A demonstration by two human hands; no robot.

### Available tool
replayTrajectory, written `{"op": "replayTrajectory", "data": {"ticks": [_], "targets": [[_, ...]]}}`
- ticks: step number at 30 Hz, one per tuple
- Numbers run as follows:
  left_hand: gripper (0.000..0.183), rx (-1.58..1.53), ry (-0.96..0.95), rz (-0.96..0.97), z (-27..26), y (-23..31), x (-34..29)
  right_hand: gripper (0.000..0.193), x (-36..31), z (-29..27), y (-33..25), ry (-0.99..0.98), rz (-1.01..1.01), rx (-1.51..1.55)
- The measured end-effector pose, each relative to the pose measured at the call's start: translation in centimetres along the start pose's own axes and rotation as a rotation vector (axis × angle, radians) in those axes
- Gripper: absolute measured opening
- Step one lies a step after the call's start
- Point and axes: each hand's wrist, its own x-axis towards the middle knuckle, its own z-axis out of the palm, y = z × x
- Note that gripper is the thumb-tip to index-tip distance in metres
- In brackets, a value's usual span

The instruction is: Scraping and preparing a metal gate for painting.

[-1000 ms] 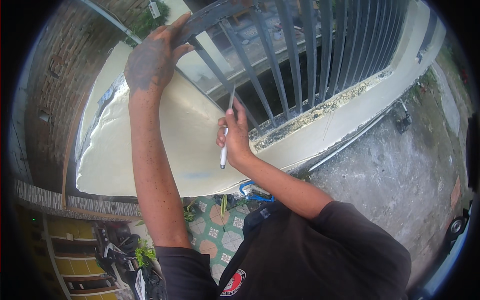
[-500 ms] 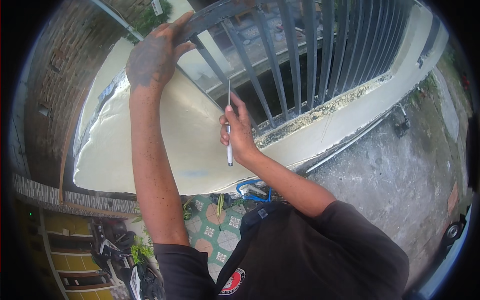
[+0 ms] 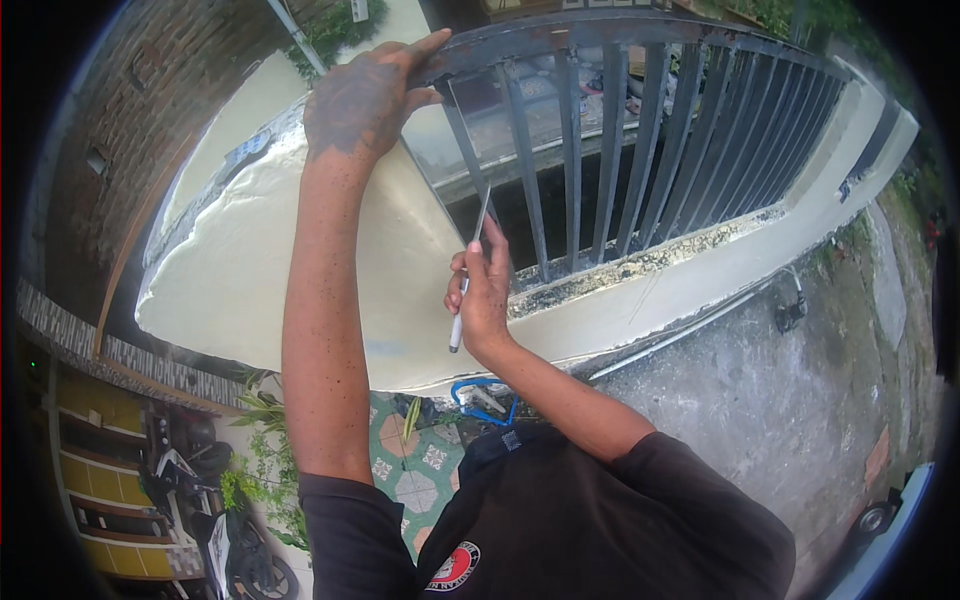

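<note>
At the upper left, my left hand (image 3: pixel 358 108) holds the near end of a grey metal railing (image 3: pixel 600 32). Its index finger stretches along the top bar and the thumb lies beneath, with the other fingers mostly hidden. Lower down, my right hand (image 3: pixel 484 300) grips a slim tool (image 3: pixel 457 333) with a white handle and a thin metal shaft; its exact kind is unclear. The shaft points up, tilted slightly right, in front of the first upright bars. I cannot tell whether its tip touches a bar.
The railing stands on a cream wall (image 3: pixel 230 290) with a rough, flaking ledge (image 3: pixel 650 262). Below are a blue-framed object (image 3: pixel 484 382), patterned tiles (image 3: pixel 415 490) and grey concrete (image 3: pixel 690 360). A motorcycle (image 3: pixel 235 550) and plants (image 3: pixel 262 480) are at lower left.
The view has shifted, showing more of the railing. The tool now leans further right at its tip. My left hand keeps its place on the railing.
</note>
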Motion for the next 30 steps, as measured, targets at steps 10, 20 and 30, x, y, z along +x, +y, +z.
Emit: {"op": "replayTrajectory", "data": {"ticks": [10,20,30], "targets": [[0.067,0.024,0.015,-0.012,0.3,0.3,0.1,0.052,0.4,1.7,1.0,0.035,0.04,0.015],[0.067,0.009,0.058,-0.019,0.7,0.1,-0.3,0.045,2.3,-5.7,1.5,0.009,-0.046,-0.14],[0.05,-0.12,-0.103,-0.014,-3.4,0.0,-0.7,0.029,12.4,-11.5,-11.8,-0.439,-0.945,-1.442]]}}
